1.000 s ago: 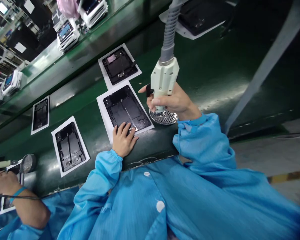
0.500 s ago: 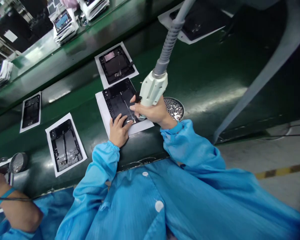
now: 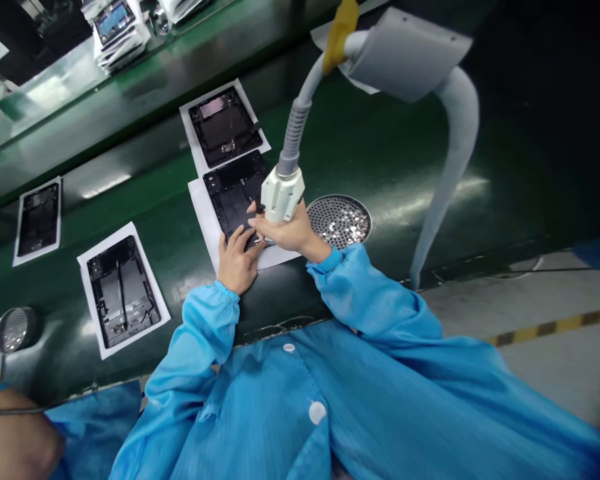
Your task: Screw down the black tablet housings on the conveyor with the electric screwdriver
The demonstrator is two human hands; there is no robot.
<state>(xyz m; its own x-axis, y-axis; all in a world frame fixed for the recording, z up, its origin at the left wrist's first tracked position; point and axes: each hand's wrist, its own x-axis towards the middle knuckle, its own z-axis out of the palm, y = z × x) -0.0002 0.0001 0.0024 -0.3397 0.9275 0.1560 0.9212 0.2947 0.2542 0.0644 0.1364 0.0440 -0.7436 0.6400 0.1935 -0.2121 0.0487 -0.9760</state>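
Observation:
My right hand point(image 3: 286, 234) grips a pale power screwdriver point(image 3: 281, 193) that hangs on a grey ribbed hose point(image 3: 293, 137). Its tip is down on the near edge of a black tablet housing point(image 3: 233, 190), which lies on a white sheet point(image 3: 203, 213) on the green belt point(image 3: 380, 140). My left hand point(image 3: 237, 260) lies flat on the housing's near corner, fingers spread, holding nothing. A round perforated metal dish of small screws point(image 3: 341, 220) sits just to the right of my right hand.
More black housings on white sheets lie on the belt: one behind mine point(image 3: 223, 125), one to the left point(image 3: 121, 290), another far left point(image 3: 39, 219). A co-worker's arm point(image 3: 15, 443) and a second round dish point(image 3: 11, 329) are at the lower left. Stacked trays point(image 3: 113, 27) stand behind.
My right hand carried the screwdriver left from over the screw dish onto the housing's near edge. The dish is now uncovered. My left hand stayed on the housing.

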